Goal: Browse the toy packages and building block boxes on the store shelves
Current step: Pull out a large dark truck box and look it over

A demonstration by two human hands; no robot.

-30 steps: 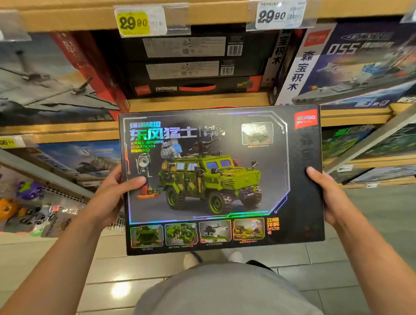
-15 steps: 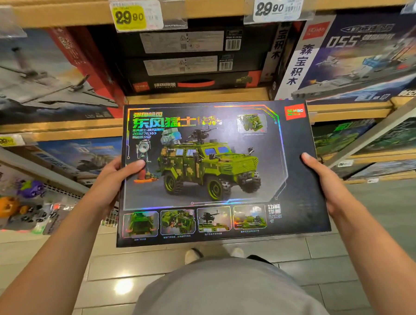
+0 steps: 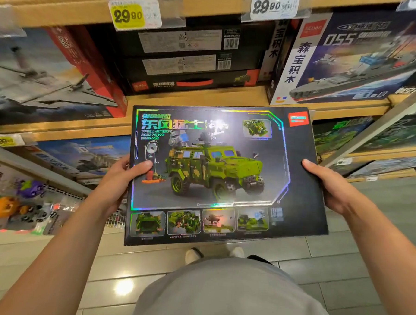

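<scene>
A person stands facing toy shelves [image 3: 200,99], holding a flat dark box [image 3: 225,175] showing a green army truck, its front turned up, apparently to read it. The left hand [image 3: 119,179] grips the box's left edge, thumb on the front. The right hand [image 3: 330,185] clasps its right edge. Behind, a warship box [image 3: 356,59] stands at the shelf's right end.

bright overhead light | glare on box [image 3: 222,172] | edges blurred, warped
</scene>
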